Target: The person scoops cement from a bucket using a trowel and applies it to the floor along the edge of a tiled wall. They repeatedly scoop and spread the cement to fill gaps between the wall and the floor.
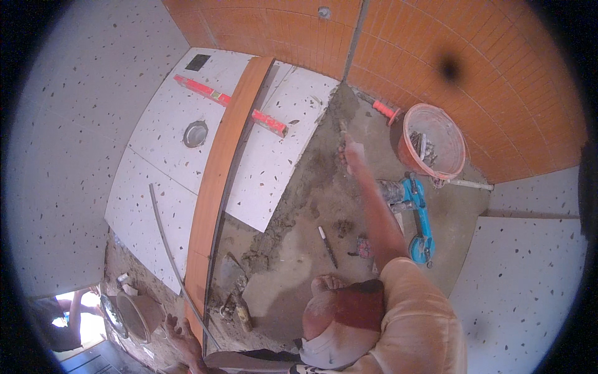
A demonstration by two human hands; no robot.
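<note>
A long board (224,181) lay across the laid tiles (165,156), over a spirit level (230,103). A bucket (433,140) stood right of the mortar bed (324,187), a suction lifter (418,215) before it.

The person wears a short-sleeved peach shirt with dust-marked light shorts, forearms and feet bare.

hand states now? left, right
Left hand: flat on the mortar floor, open, holding nothing.
Right hand: closed on a trowel, over the mortar bed.
</note>
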